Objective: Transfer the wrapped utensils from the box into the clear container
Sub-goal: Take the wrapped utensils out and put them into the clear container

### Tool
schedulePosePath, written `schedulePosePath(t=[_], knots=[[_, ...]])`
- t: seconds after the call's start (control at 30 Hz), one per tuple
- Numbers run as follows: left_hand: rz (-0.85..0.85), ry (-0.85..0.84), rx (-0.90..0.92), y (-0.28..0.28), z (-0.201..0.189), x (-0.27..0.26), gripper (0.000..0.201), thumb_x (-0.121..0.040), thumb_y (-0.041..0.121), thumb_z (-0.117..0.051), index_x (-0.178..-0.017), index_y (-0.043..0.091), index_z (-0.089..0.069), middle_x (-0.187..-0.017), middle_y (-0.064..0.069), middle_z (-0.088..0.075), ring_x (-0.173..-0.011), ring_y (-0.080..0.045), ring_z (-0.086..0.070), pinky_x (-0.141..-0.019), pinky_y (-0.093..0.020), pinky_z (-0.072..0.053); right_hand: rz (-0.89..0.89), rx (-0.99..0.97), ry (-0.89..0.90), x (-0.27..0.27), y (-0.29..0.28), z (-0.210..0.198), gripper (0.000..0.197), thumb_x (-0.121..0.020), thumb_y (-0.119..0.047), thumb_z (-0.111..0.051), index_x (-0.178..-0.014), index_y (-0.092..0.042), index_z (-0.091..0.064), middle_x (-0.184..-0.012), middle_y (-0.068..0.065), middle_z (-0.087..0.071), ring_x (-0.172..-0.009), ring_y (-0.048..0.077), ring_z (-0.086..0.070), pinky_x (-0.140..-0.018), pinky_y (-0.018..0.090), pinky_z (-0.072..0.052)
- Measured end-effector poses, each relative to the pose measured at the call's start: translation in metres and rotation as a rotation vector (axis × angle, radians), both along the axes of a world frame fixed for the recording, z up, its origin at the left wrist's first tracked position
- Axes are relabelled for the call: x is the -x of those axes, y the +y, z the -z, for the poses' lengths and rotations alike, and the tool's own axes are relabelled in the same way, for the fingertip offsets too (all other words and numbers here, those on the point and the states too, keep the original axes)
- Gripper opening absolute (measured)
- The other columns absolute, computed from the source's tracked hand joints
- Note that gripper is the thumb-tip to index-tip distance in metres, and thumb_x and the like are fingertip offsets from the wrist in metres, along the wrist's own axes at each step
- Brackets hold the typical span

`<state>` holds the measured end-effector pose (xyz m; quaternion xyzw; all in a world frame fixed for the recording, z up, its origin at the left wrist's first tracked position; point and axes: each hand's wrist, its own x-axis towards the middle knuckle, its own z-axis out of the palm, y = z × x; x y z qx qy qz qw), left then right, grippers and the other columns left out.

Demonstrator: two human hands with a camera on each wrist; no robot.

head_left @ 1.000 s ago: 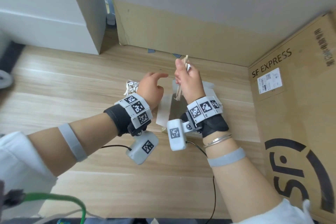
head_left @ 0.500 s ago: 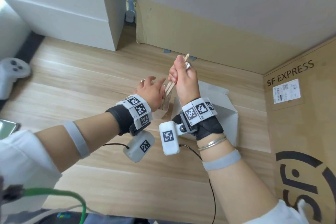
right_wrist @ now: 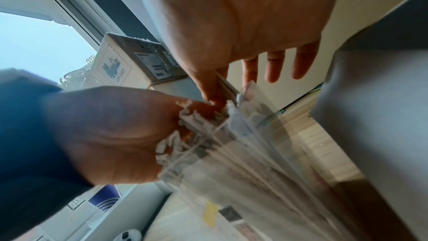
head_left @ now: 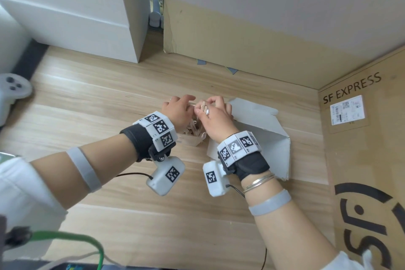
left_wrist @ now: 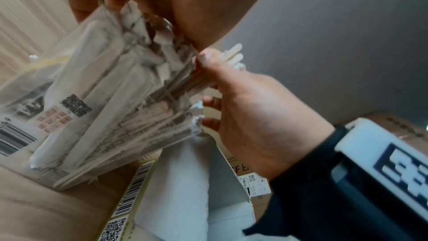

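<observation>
Presently, on the wooden floor:

1. Right hand (head_left: 215, 116): fingers curled, pinching the top ends of a few wrapped utensils (left_wrist: 228, 56) and holding them at the mouth of the clear container. In the left wrist view the pale stick tips poke out past the thumb.

2. Left hand (head_left: 177, 110): at the container's far rim, just beside the right hand. In the right wrist view three fingers (right_wrist: 274, 65) are straight and spread, while thumb and forefinger meet at the rim. Whether they actually pinch the rim I cannot tell.

3. Container (right_wrist: 261, 153): clear plastic, standing on the floor between the two wrists, tilted in both wrist views. Barcode and QR labels show on its wall.

4. Utensils (left_wrist: 120, 89): a tight bunch of paper-wrapped sticks packed upright inside the container, torn wrapper ends at the top. The few in the right hand touch this bunch.

5. Box (head_left: 269, 136): white card, flaps open, on the floor just right of the container, under the right wrist. Its inside is hidden from every view.

6. Carton (head_left: 363, 160): large, brown, printed "SF EXPRESS", with a shipping label, standing against the right side.

7. Cardboard sheet (head_left: 241, 46): leaning upright behind the hands.

8. Cabinet (head_left: 76, 13): white, at far left.

9. Controller (head_left: 13, 90): white, on the floor at the left edge.

10. Cable (head_left: 72, 239): green, near the onlooker's side, lower left.
</observation>
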<state>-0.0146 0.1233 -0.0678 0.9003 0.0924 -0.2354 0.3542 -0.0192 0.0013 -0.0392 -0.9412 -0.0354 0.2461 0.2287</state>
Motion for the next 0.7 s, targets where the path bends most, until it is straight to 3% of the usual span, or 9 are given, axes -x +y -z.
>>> schedulePosePath(t=[0.1,0.17,0.27,0.3,0.37,0.43,0.53,0.63,0.7], knots=[[0.003,0.003,0.027,0.004,-0.009,0.0,0.039,-0.096,0.023,-0.035,-0.134,0.021,-0.044,-0.135,-0.016,-0.048,-0.127,-0.033,-0.04,-0.109,-0.036,-0.024,-0.017,-0.018,0.008,-0.002,0.0,-0.003,0.022,-0.092,-0.035,-0.051,-0.107,-0.024,-0.063,-0.11,0.001,-0.036,-0.107,0.021,-0.038,-0.097,0.03,-0.033],[0.011,0.006,0.029,0.004,-0.016,0.0,0.038,-0.097,0.021,-0.034,-0.132,0.017,-0.047,-0.134,-0.017,-0.049,-0.126,-0.032,-0.042,-0.107,-0.034,-0.027,0.027,-0.149,-0.056,-0.004,-0.001,-0.011,0.015,-0.086,-0.03,-0.062,-0.096,-0.02,-0.066,-0.097,0.0,-0.039,-0.087,0.013,-0.045,-0.082,0.021,-0.038],[0.018,-0.03,0.044,0.006,-0.018,-0.003,0.034,-0.096,0.017,-0.037,-0.126,0.011,-0.053,-0.127,-0.017,-0.057,-0.12,-0.029,-0.049,-0.101,-0.035,-0.034,0.007,-0.26,-0.222,-0.007,-0.001,-0.02,0.004,-0.081,-0.021,-0.068,-0.084,-0.018,-0.069,-0.08,-0.005,-0.046,-0.064,0.002,-0.043,-0.062,0.01,-0.036],[0.015,-0.035,0.064,0.007,-0.016,-0.004,0.033,-0.096,0.017,-0.038,-0.123,0.009,-0.055,-0.123,-0.017,-0.06,-0.116,-0.03,-0.052,-0.099,-0.036,-0.037,-0.001,-0.282,-0.246,-0.008,0.0,-0.021,0.001,-0.08,-0.018,-0.068,-0.081,-0.018,-0.069,-0.075,-0.006,-0.049,-0.062,0.003,-0.045,-0.063,0.009,-0.039],[0.006,-0.015,0.111,0.009,-0.014,-0.006,0.031,-0.095,0.02,-0.042,-0.119,0.009,-0.057,-0.119,-0.017,-0.063,-0.11,-0.031,-0.057,-0.093,-0.038,-0.044,0.003,-0.275,-0.23,-0.009,0.002,-0.02,0.004,-0.08,-0.014,-0.069,-0.076,-0.017,-0.071,-0.071,-0.006,-0.057,-0.065,0.01,-0.054,-0.067,0.021,-0.051],[-0.001,0.018,0.147,0.011,-0.014,-0.007,0.03,-0.094,0.023,-0.044,-0.117,0.009,-0.058,-0.118,-0.017,-0.064,-0.106,-0.032,-0.06,-0.088,-0.037,-0.049,-0.012,-0.178,-0.19,-0.01,0.003,-0.012,0.007,-0.079,-0.013,-0.069,-0.074,-0.017,-0.072,-0.075,-0.002,-0.066,-0.073,0.014,-0.06,-0.074,0.03,-0.053],[-0.016,0.058,0.209,0.015,-0.015,-0.013,0.032,-0.096,0.022,-0.04,-0.117,0.005,-0.059,-0.119,-0.018,-0.063,-0.109,-0.033,-0.059,-0.084,-0.031,-0.045,-0.02,-0.097,-0.151,-0.011,0.005,-0.003,0.007,-0.079,-0.013,-0.068,-0.075,-0.017,-0.073,-0.074,-0.007,-0.062,-0.075,0.012,-0.057,-0.072,0.024,-0.048],[-0.07,0.075,0.251,0.022,-0.011,-0.025,0.036,-0.098,0.019,-0.033,-0.115,0.003,-0.06,-0.122,-0.019,-0.061,-0.113,-0.034,-0.056,-0.084,-0.033,-0.046,-0.029,-0.097,-0.112,-0.014,0.006,-0.003,0.003,-0.078,-0.018,-0.072,-0.076,-0.016,-0.074,-0.067,-0.012,-0.05,-0.072,0.009,-0.052,-0.068,0.022,-0.041],[-0.102,0.065,0.218,0.027,-0.003,-0.035,0.033,-0.097,0.01,-0.034,-0.116,0.003,-0.059,-0.123,-0.018,-0.061,-0.099,-0.031,-0.058,-0.065,-0.028,-0.046,-0.006,-0.127,-0.13,-0.015,0.004,-0.004,0.012,-0.079,-0.027,-0.071,-0.074,-0.016,-0.073,-0.069,-0.008,-0.054,-0.07,0.011,-0.051,-0.067,0.024,-0.042]])
